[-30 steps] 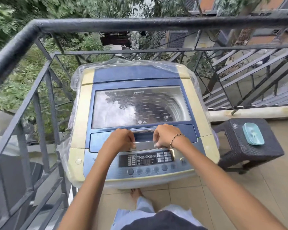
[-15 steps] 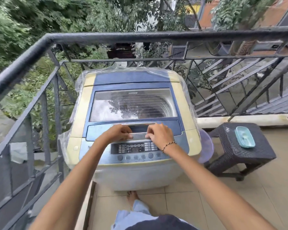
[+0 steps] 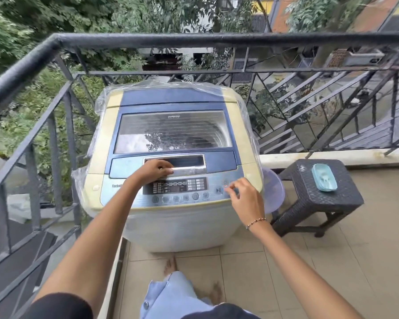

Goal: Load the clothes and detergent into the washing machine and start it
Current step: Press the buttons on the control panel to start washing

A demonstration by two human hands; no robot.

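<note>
Blue-cream washing machine upright, panel nearside

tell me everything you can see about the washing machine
The washing machine is a top-loader, cream and blue, with clear plastic wrap round its sides. Its glass-windowed lid is shut. It stands on the tiled balcony floor in the corner of the railing. The left hand grips the lid handle; the right hand is at the buttons at the right end of the control panel.
</note>
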